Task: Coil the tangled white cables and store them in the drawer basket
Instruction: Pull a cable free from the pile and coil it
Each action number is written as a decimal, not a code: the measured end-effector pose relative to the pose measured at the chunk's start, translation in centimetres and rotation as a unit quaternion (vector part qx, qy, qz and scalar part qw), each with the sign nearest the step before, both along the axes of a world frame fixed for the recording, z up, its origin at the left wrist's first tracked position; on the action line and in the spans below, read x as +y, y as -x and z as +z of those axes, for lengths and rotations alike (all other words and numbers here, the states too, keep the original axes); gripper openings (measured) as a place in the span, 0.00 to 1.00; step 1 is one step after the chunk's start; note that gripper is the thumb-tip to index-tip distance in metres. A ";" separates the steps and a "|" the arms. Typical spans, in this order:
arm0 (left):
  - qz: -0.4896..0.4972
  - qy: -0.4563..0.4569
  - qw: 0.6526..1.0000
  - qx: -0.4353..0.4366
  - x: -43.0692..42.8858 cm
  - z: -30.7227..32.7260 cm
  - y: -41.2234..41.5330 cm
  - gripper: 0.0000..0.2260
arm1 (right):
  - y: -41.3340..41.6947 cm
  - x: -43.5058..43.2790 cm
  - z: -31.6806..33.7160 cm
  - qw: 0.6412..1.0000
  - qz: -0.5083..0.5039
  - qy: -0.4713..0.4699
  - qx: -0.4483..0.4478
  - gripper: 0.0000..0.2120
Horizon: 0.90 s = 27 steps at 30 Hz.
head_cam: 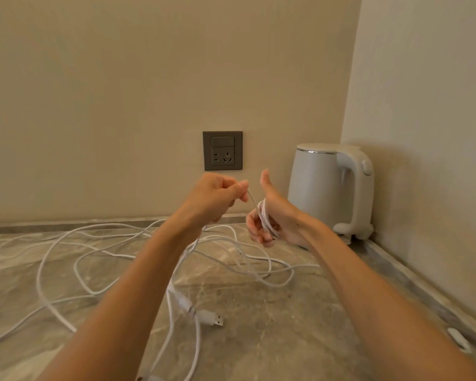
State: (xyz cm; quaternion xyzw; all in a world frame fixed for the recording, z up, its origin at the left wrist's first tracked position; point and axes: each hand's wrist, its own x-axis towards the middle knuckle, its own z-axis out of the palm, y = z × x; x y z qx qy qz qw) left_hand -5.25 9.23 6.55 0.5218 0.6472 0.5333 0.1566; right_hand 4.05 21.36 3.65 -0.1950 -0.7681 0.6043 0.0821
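Observation:
Tangled white cables (66, 259) sprawl in loose loops over the marbled countertop (272, 312). A USB plug (215, 319) lies near the front centre. My left hand (215, 198) is raised above the counter and pinches a strand of white cable between thumb and fingers. My right hand (272, 215) is just to its right, thumb up, with several turns of the same cable wound around its palm and fingers. The strand runs taut between the two hands. No drawer basket is in view.
A white electric kettle (333, 188) stands in the back right corner. A dark wall socket (222, 151) sits on the wall behind my hands. A small white object (458, 339) lies at the counter's right edge by the side wall.

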 end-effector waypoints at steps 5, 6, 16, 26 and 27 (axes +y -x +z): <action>0.049 -0.069 0.995 0.054 0.7 -0.2 0.1 0.17 | -0.2 -0.7 0.1 0.981 0.162 0.105 -0.007 0.48; 0.057 -0.081 0.993 0.061 0.7 -0.2 0.1 0.16 | -0.2 -0.7 0.1 0.973 0.193 0.130 0.011 0.48; -0.018 0.083 0.996 -0.003 1.8 -2.7 -0.4 0.14 | 0.6 -1.4 0.9 0.808 0.359 0.388 0.260 0.47; -0.107 0.294 0.942 0.118 1.7 -3.0 -2.3 0.17 | -0.3 -0.5 1.8 0.798 -0.003 0.452 0.398 0.41; -0.119 0.303 0.939 0.114 1.5 -2.8 -2.3 0.17 | -0.1 -0.5 1.8 0.815 -0.029 0.428 0.389 0.41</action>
